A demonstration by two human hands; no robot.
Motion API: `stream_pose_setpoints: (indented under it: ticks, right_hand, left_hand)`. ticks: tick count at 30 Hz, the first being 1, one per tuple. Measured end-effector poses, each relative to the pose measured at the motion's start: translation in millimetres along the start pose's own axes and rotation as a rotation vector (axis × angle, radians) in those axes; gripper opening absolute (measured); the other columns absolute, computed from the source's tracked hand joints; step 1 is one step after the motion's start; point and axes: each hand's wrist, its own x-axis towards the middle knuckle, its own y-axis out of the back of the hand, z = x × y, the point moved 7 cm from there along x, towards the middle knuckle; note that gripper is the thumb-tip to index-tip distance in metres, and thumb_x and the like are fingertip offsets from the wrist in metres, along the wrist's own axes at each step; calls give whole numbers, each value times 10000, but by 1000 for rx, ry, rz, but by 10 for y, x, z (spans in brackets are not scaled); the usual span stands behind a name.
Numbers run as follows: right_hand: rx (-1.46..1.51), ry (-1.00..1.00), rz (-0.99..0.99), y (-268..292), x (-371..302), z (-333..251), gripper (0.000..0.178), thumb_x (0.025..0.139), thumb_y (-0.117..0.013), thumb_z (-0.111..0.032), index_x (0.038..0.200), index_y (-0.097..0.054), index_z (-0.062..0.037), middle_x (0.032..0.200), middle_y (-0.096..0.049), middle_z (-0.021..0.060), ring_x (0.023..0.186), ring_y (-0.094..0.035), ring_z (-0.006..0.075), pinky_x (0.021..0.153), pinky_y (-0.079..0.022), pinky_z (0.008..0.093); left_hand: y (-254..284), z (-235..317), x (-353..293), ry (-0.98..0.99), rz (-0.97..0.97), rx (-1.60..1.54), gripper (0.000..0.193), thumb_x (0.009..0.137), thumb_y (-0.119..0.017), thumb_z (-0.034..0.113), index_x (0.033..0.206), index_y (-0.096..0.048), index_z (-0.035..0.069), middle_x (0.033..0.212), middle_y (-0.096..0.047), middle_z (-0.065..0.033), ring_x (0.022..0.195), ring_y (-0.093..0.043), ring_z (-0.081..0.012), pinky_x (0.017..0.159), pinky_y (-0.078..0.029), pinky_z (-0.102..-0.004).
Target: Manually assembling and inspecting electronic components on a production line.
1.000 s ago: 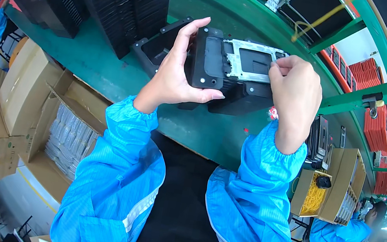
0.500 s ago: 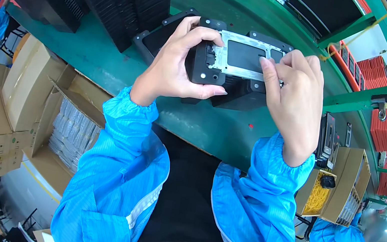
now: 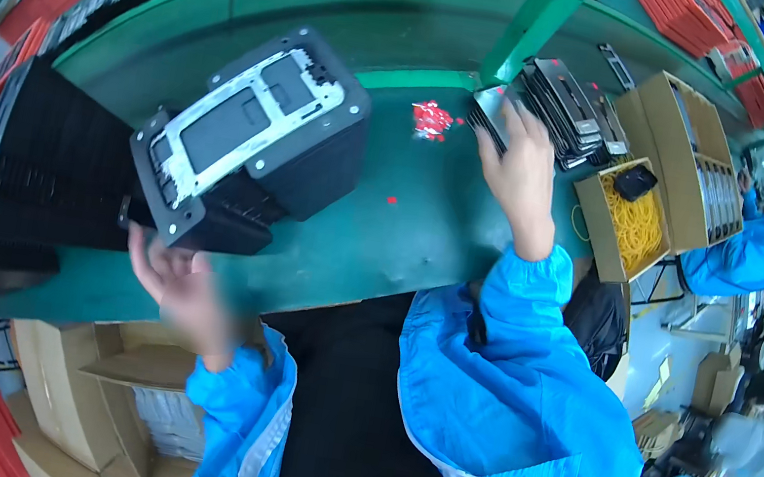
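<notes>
A silvery metal phone-like frame [image 3: 262, 125] lies on a black block-shaped fixture [image 3: 315, 153] with pale round dots at its corners. My left hand [image 3: 185, 297], blurred, is by the fixture's near left corner, its fingers apart and nothing visible in them. At the right, my right hand [image 3: 519, 175] reaches over the near end of a dark, glossy flat panel [image 3: 491, 106]. Its thumb and fingers are spread about the panel; whether they grip it cannot be made out. Several similar thin dark panels [image 3: 563, 107] lean in a row just beyond that hand.
Small red and white bits [image 3: 432, 121] lie on the green bench [image 3: 380, 248]. Tall black stacked trays [image 3: 65, 158] stand left. A box of yellow bands [image 3: 639, 224] and a divided carton [image 3: 693, 138] are right. A green post [image 3: 540, 29] rises behind the panels. Co-workers sit farther right.
Both hands have left the fixture with the metal frame on it. My right hand has moved right to the dark panels; my left has drawn back toward me. The view has turned right.
</notes>
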Motion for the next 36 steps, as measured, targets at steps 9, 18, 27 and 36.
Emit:
stream_pose_setpoints:
  ticks: [9, 18, 27, 36]
  right_hand:
    - [415, -244, 76, 498, -845, 14, 261, 975, -577, 32, 1208, -691, 7, 1142, -709, 189, 1055, -703, 307, 896, -553, 394]
    - [1188, 157, -183, 589, -1001, -1060, 218, 953, -599, 14, 1161, -651, 54, 1136, -678, 174, 1017, -682, 282, 944, -543, 406]
    - [1865, -402, -501, 84, -998, -1088, 182, 1021, -652, -128, 1147, -568, -29, 1117, -556, 46, 919, -584, 113, 815, -500, 303]
    - [1912, -447, -551, 62, -997, -1171, 131, 1030, -655, -148, 1058, -578, -46, 1006, -561, 12, 942, -562, 79, 834, -494, 261]
  left_hand:
    - [-846, -93, -928, 220, -683, -316, 320, 1013, -588, 166, 1264, -530, -24, 1003, -603, -151, 790, -641, -212, 730, -538, -344]
    - [-1702, 328, -1084, 69, -1012, -373, 816, 935, -721, 364, 1523, -335, -51, 1476, -372, -247, 1226, -566, -377, 921, -543, -474]
    - [-1485, 268, -1193, -260, -1004, 273, 788, 800, -816, 140, 1423, -378, -61, 1405, -409, -270, 1174, -546, -462, 955, -501, -483]
    - [-1480, 209, -1131, -307, -1017, 241, 837, 797, -795, 144, 1476, -343, -42, 1372, -394, -259, 1180, -510, -463, 983, -479, -486]
